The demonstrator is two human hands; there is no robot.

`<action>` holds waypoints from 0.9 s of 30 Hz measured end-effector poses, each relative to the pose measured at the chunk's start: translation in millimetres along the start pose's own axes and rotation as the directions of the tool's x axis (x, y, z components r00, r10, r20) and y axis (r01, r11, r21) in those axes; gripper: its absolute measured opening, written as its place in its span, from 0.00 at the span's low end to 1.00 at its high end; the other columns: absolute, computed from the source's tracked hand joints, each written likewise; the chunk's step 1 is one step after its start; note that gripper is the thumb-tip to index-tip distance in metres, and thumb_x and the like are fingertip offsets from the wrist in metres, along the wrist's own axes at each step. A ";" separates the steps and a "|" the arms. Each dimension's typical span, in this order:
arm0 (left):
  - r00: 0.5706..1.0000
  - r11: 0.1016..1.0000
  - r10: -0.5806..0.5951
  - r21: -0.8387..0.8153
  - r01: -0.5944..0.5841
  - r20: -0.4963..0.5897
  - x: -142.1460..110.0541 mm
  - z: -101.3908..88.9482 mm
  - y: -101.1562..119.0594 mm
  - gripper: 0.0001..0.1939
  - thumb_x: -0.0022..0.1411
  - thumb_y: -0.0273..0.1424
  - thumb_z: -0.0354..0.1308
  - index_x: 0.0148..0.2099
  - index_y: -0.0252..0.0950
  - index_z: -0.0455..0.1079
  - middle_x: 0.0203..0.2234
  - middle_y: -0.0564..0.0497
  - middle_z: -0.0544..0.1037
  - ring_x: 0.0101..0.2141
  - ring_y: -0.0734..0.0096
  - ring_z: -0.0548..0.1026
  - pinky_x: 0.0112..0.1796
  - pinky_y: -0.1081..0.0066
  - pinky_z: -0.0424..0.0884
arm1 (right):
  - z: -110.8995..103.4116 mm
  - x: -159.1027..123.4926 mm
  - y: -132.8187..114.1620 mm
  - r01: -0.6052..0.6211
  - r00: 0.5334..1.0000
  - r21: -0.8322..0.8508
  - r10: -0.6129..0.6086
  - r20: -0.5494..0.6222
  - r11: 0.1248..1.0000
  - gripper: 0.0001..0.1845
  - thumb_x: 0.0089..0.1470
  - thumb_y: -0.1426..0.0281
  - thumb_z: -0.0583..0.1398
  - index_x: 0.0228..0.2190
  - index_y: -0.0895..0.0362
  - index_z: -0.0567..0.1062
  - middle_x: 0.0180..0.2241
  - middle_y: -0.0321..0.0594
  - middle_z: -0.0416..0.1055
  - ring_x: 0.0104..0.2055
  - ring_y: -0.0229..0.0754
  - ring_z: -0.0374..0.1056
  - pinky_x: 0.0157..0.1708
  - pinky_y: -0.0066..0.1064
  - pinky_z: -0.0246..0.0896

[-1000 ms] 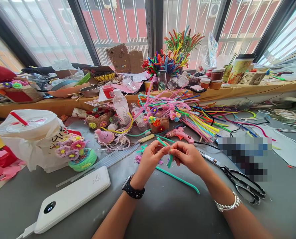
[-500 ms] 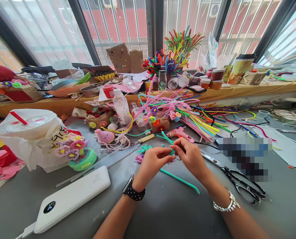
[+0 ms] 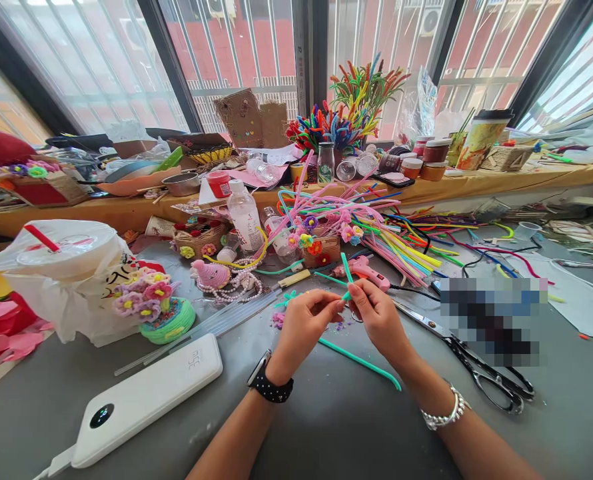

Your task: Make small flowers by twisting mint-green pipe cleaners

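Observation:
A turquoise pipe cleaner [image 3: 347, 268] is pinched between both hands, one end sticking up past the fingertips. My left hand [image 3: 310, 327] grips it at its lower part, thumb and finger pressed together. Beside it, my right hand [image 3: 379, 320] pinches the same pipe cleaner near the bend. Another long turquoise pipe cleaner [image 3: 361, 363] lies on the table under the hands. Just beyond my left hand are a turquoise looped piece [image 3: 287, 299] and a small purple fuzzy piece [image 3: 278, 320], partly hidden. Black-handled scissors [image 3: 456, 343] lie right of my right hand.
A pink glue gun [image 3: 364, 270] sits behind the hands, near a pile of colourful pipe cleaners [image 3: 401, 247]. Clear glue sticks [image 3: 221, 320] and a white power bank [image 3: 149, 400] lie left. A bagged drink cup [image 3: 66, 280] stands far left; a crowded ledge [image 3: 256, 198] runs behind.
My right hand has turned, and the held pipe cleaner's free end now points more upright. Both hands stay close together over the same spot.

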State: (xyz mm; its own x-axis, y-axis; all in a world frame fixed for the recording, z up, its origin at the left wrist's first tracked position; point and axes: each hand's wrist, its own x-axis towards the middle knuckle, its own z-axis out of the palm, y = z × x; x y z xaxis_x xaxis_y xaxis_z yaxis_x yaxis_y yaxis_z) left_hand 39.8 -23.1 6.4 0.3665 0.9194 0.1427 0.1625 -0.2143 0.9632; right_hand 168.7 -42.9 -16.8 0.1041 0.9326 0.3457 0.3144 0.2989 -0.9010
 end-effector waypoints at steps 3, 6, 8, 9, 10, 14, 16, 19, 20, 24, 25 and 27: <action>1.000 1.000 0.002 -0.017 -0.002 -0.020 0.1 0.3 0.9 0.09 0.52 0.33 0.54 0.30 0.31 0.71 0.19 0.50 0.73 0.22 0.72 0.73 0.23 0.76 0.67 | 5.8 -1.4 0.7 -0.038 0.996 0.107 0.047 -0.080 0.993 0.17 0.54 0.60 0.47 0.21 0.56 0.59 0.15 0.29 0.49 0.17 0.31 0.47 0.16 0.24 0.43; 0.998 0.998 0.056 0.002 -0.056 -0.031 0.9 -1.4 -1.1 0.09 0.52 0.32 0.54 0.30 0.32 0.72 0.21 0.50 0.72 0.22 0.73 0.72 0.24 0.76 0.67 | 1.6 1.4 -0.5 -0.067 0.997 0.127 0.072 -0.036 0.990 0.17 0.53 0.59 0.48 0.20 0.57 0.61 0.15 0.30 0.52 0.17 0.31 0.49 0.16 0.24 0.46; 0.993 0.992 0.116 0.049 -0.114 -0.022 1.5 -2.9 -2.8 0.09 0.53 0.32 0.54 0.32 0.33 0.73 0.22 0.50 0.71 0.23 0.74 0.71 0.24 0.76 0.67 | -5.2 4.7 -1.2 -0.081 0.996 0.124 0.076 0.050 0.989 0.18 0.52 0.60 0.50 0.19 0.57 0.63 0.15 0.31 0.55 0.18 0.32 0.52 0.17 0.24 0.48; 0.989 0.985 0.151 0.086 -0.149 -0.014 1.7 -3.6 -3.3 0.09 0.53 0.32 0.53 0.33 0.33 0.73 0.23 0.50 0.71 0.23 0.74 0.71 0.25 0.76 0.66 | -8.8 6.3 -1.4 -0.082 0.994 0.122 0.073 0.080 0.989 0.18 0.52 0.60 0.50 0.19 0.58 0.63 0.16 0.32 0.56 0.18 0.32 0.53 0.18 0.25 0.50; 0.982 0.974 0.189 0.128 -0.187 -0.007 1.7 -4.2 -3.5 0.10 0.53 0.32 0.53 0.35 0.34 0.73 0.24 0.50 0.71 0.24 0.74 0.70 0.26 0.76 0.66 | -12.2 7.6 -1.6 -0.079 0.993 0.122 0.068 0.094 0.989 0.17 0.52 0.60 0.51 0.19 0.58 0.64 0.16 0.33 0.57 0.19 0.32 0.54 0.19 0.25 0.51; 0.940 0.908 0.340 0.265 -0.324 -0.018 1.0 -6.6 -1.5 0.10 0.53 0.31 0.55 0.38 0.36 0.72 0.27 0.50 0.73 0.29 0.72 0.70 0.31 0.75 0.65 | -19.8 10.2 -3.3 -0.065 0.995 0.118 0.056 0.078 0.991 0.17 0.51 0.60 0.51 0.19 0.58 0.65 0.17 0.33 0.59 0.19 0.33 0.56 0.20 0.25 0.53; 0.936 0.906 0.350 0.264 -0.331 -0.029 0.5 -8.1 0.0 0.09 0.53 0.31 0.54 0.37 0.35 0.72 0.28 0.49 0.73 0.30 0.72 0.70 0.33 0.75 0.66 | -20.8 10.4 -4.7 -0.057 0.995 0.101 0.048 0.082 0.993 0.17 0.51 0.60 0.51 0.19 0.58 0.65 0.16 0.33 0.60 0.19 0.33 0.57 0.20 0.26 0.53; 0.963 0.949 0.270 0.166 -0.269 0.017 0.2 -9.9 1.6 0.11 0.52 0.32 0.55 0.38 0.34 0.71 0.31 0.48 0.74 0.31 0.71 0.71 0.33 0.74 0.67 | -21.3 10.4 -5.7 -0.040 0.997 0.078 0.035 0.064 0.996 0.16 0.51 0.60 0.52 0.20 0.58 0.66 0.17 0.33 0.61 0.19 0.33 0.57 0.19 0.25 0.54; 0.970 0.962 0.239 0.121 -0.243 0.046 0.2 -10.1 1.8 0.13 0.51 0.33 0.56 0.40 0.34 0.70 0.33 0.47 0.74 0.32 0.70 0.71 0.34 0.73 0.68 | -21.3 10.2 -5.5 -0.034 0.998 0.071 0.030 0.051 0.997 0.16 0.51 0.59 0.52 0.21 0.58 0.66 0.17 0.34 0.61 0.18 0.33 0.57 0.19 0.25 0.54; 0.980 0.982 0.178 0.051 -0.183 0.089 0.2 -7.4 -0.1 0.18 0.48 0.34 0.59 0.42 0.34 0.68 0.36 0.46 0.74 0.34 0.68 0.72 0.36 0.72 0.69 | -20.4 8.7 -4.0 -0.007 1.000 0.016 0.006 0.022 1.000 0.15 0.51 0.59 0.53 0.23 0.58 0.67 0.17 0.34 0.61 0.18 0.33 0.57 0.18 0.25 0.53; 0.982 0.983 0.171 0.059 -0.176 0.076 0.3 -6.4 -1.1 0.16 0.49 0.34 0.58 0.41 0.34 0.69 0.34 0.47 0.74 0.33 0.69 0.72 0.35 0.72 0.69 | -20.0 8.3 -3.8 0.002 1.000 -0.001 -0.002 0.024 1.000 0.15 0.50 0.59 0.53 0.22 0.58 0.67 0.17 0.34 0.61 0.18 0.33 0.57 0.18 0.25 0.53; 0.988 0.987 0.148 0.054 -0.150 0.031 0.8 -5.1 -3.2 0.12 0.51 0.34 0.56 0.38 0.34 0.71 0.30 0.47 0.75 0.29 0.70 0.73 0.32 0.73 0.70 | -19.5 8.0 -3.8 0.011 0.999 -0.012 -0.011 0.049 1.000 0.15 0.50 0.59 0.53 0.21 0.58 0.67 0.17 0.34 0.61 0.18 0.33 0.57 0.18 0.25 0.53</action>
State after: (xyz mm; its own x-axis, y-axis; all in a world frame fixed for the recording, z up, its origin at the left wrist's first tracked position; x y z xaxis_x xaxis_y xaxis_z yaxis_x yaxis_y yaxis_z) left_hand 34.9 -20.0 4.6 0.4149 0.8668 0.2766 0.1553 -0.3670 0.9171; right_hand 186.8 -40.5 -5.5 0.0541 0.9382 0.3419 0.3268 0.3069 -0.8939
